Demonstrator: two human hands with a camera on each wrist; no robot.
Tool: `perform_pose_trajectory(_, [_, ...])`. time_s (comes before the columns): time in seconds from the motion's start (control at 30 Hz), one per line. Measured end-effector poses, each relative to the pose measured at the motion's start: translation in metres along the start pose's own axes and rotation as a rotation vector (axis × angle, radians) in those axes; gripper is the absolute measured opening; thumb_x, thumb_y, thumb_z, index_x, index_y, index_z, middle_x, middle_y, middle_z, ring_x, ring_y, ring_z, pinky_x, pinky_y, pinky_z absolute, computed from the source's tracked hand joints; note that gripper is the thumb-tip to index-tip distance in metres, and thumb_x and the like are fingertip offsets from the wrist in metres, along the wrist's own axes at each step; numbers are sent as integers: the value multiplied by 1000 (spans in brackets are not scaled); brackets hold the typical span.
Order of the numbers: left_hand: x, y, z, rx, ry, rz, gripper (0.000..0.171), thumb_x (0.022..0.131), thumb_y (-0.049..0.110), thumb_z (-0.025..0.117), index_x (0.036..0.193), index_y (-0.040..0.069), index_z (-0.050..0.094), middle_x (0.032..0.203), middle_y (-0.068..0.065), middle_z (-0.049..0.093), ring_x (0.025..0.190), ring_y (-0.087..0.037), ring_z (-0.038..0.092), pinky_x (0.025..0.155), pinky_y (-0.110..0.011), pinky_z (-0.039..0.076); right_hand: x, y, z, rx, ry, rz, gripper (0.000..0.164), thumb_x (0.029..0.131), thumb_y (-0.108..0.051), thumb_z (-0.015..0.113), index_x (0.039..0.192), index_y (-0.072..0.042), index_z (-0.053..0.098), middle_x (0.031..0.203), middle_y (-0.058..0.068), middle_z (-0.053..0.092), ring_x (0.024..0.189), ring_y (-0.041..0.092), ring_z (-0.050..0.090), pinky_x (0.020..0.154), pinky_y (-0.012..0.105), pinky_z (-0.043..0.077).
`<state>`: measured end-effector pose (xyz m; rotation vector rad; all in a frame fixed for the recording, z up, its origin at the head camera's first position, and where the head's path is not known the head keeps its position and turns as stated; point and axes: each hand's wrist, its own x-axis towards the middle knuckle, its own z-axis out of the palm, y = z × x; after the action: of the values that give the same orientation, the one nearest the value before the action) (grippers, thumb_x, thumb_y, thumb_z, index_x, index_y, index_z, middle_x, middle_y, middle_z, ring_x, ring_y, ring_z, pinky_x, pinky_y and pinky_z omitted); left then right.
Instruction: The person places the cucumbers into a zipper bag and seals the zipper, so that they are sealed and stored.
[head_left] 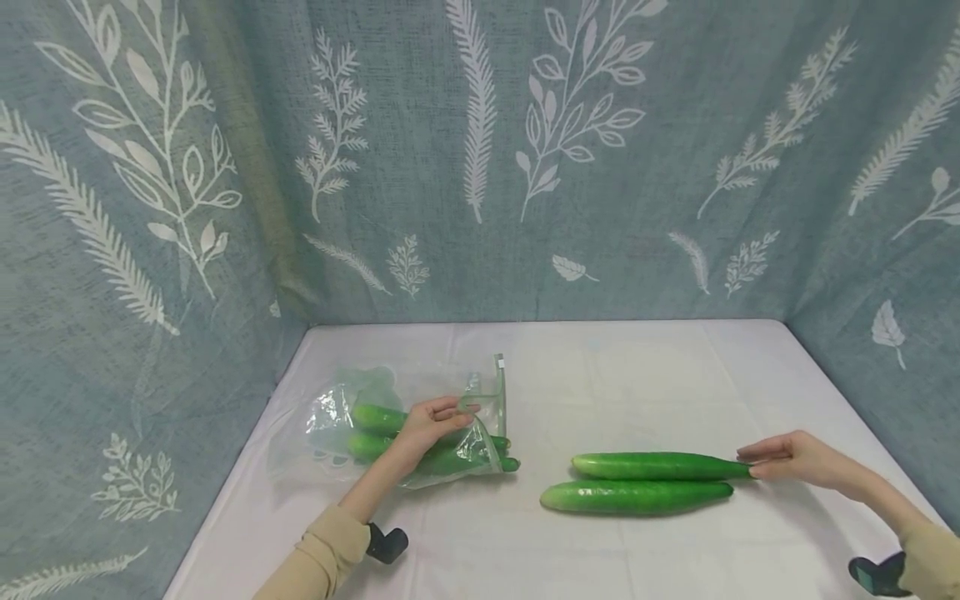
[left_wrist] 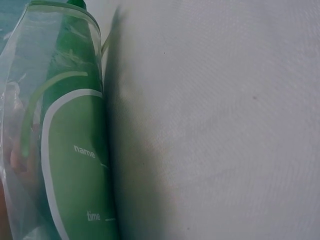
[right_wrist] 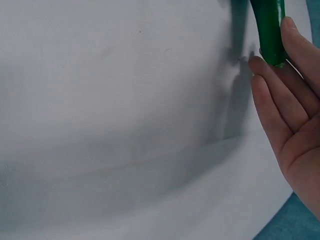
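Note:
A clear zip bag (head_left: 322,425) with green print lies on the left of the table, holding green cucumbers (head_left: 371,447) whose stem ends poke out of its mouth. My left hand (head_left: 433,425) reaches over the bag and pinches its film near the mouth. The left wrist view shows the bag's printed side (left_wrist: 80,165), with the words "name" and "time". On the right, two more cucumbers lie side by side. My right hand (head_left: 798,458) pinches the narrow end of the farther cucumber (head_left: 652,465) between thumb and fingers; the nearer cucumber (head_left: 637,497) is untouched.
A white cloth covers the table (head_left: 600,375). Blue-grey curtains (head_left: 420,167) with white leaf patterns stand behind it and at both sides. Black straps (head_left: 386,544) show at both wrists.

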<state>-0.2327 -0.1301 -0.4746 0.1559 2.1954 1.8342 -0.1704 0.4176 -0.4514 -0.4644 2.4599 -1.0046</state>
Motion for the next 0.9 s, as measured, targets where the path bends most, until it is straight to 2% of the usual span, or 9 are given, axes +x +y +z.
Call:
perform_pose_trajectory(0.07, [0, 0, 0, 5, -5, 3, 39, 85, 23, 71, 119, 5, 64, 117, -7, 69, 118, -23, 59, 111, -47, 36, -1, 1, 2, 12, -5, 8, 42, 90, -16, 63, 119, 14, 58, 110, 5, 72, 93, -18, 53, 73, 11, 49])
perform_pose_trajectory(0.3, [-2, 0, 1, 4, -14, 18, 38, 86, 23, 70, 120, 5, 63, 118, -6, 68, 120, -25, 57, 113, -51, 31, -2, 2, 8, 51, -6, 61, 48, 89, -22, 65, 122, 12, 56, 113, 13, 70, 92, -16, 53, 72, 13, 50])
perform_pose_trajectory(0.4, [-2, -1, 1, 0, -12, 18, 38, 86, 22, 70, 120, 5, 63, 118, -5, 68, 121, -26, 57, 113, -52, 30, -1, 3, 10, 56, 2, 87, 49, 89, -24, 66, 122, 11, 57, 112, 11, 70, 92, -17, 51, 72, 14, 49])
perform_pose_trajectory(0.6, [-2, -1, 0, -4, -15, 21, 39, 86, 22, 70, 120, 5, 63, 118, -5, 68, 121, -25, 57, 113, -50, 32, -1, 5, 12, 87, 8, 79, 50, 90, -23, 65, 123, 13, 55, 111, 17, 69, 90, -14, 57, 71, 16, 53])
perform_pose_trajectory(0.7, [-1, -1, 0, -4, -10, 17, 40, 86, 22, 70, 121, 5, 63, 117, -5, 68, 119, -23, 58, 112, -49, 33, 0, 6, 13, 122, 5, 78, 51, 90, -22, 64, 123, 15, 53, 108, 13, 71, 88, -10, 62, 72, 18, 55])
perform_pose_trajectory(0.83, [-1, -1, 0, -7, 2, 2, 41, 85, 21, 71, 122, 5, 62, 116, -6, 69, 115, -21, 61, 111, -46, 37, 0, 6, 13, 140, 11, 78, 51, 91, -22, 64, 123, 15, 52, 105, -2, 73, 88, -10, 63, 73, 17, 55])
perform_pose_trajectory(0.9, [-1, 0, 0, -10, 9, -5, 42, 84, 20, 71, 122, 5, 62, 115, -6, 69, 113, -20, 62, 110, -45, 38, -1, 6, 13, 140, 16, 78, 50, 91, -22, 63, 124, 15, 52, 104, -6, 73, 89, -10, 62, 73, 17, 55])
